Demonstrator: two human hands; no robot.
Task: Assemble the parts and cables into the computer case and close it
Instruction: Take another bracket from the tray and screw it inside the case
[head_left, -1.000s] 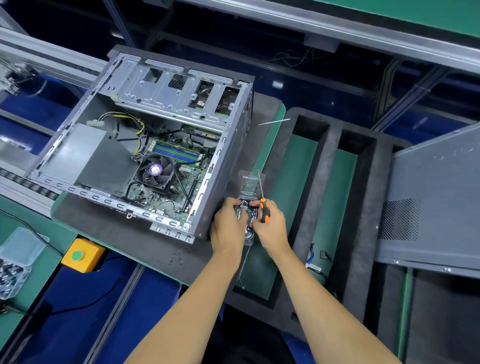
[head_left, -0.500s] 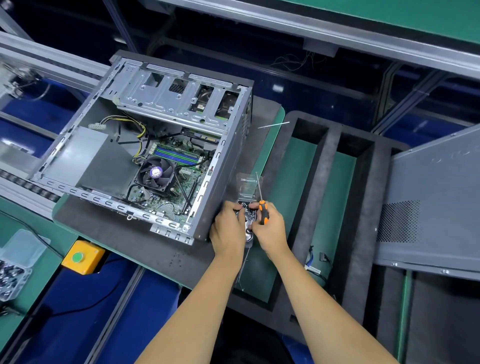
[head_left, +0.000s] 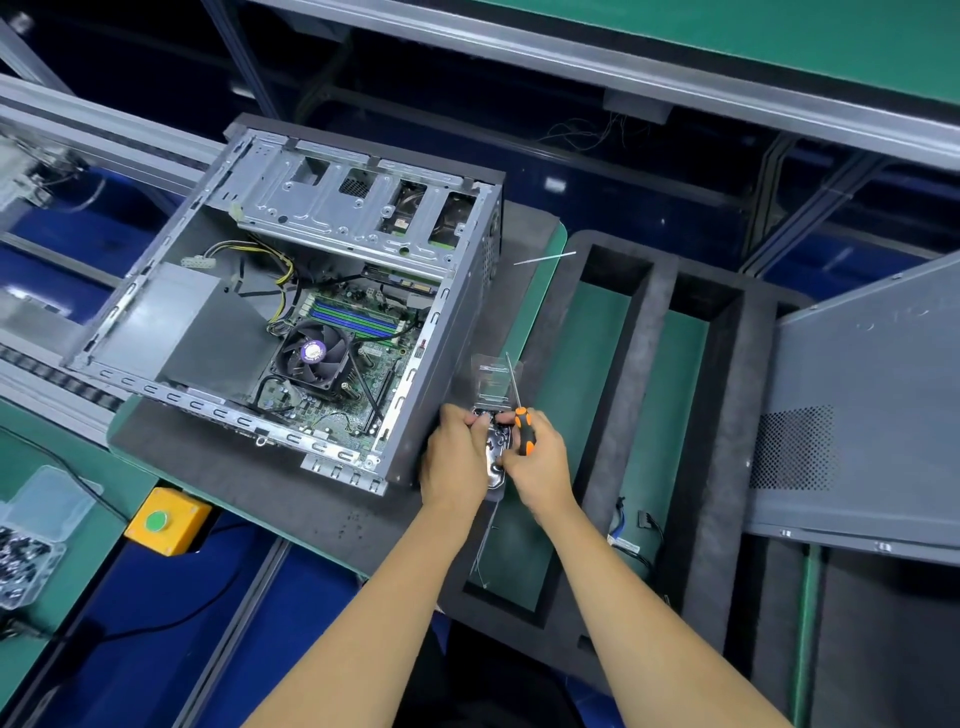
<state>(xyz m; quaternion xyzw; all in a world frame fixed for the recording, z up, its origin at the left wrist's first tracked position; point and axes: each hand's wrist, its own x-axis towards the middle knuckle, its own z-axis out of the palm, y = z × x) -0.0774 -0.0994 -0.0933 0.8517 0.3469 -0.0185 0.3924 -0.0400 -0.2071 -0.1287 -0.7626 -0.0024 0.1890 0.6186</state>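
Observation:
The open grey computer case (head_left: 156, 332) lies on its side on a dark foam mat, showing the motherboard with its CPU fan (head_left: 314, 356) and the empty drive cage (head_left: 353, 213). Just right of the case, my left hand (head_left: 454, 457) and my right hand (head_left: 540, 462) hold a small shiny metal part (head_left: 493, 452) between them. My right hand also grips an orange-and-black screwdriver (head_left: 523, 434), its shaft pointing up and away. A clear plastic piece (head_left: 491, 382) sits just beyond the hands. The grey side panel (head_left: 872, 415) lies at the right.
A black foam tray (head_left: 649, 415) with long slots stands under and right of my hands; cables (head_left: 631, 535) lie in one slot. A yellow box with a green button (head_left: 166, 522) and a clear box of screws (head_left: 31, 540) sit at the left. A white cable tie (head_left: 545, 257) lies behind the case.
Both hands stay together on the small metal part beside the case, with only slight finger shifts. The camera view has drifted a little.

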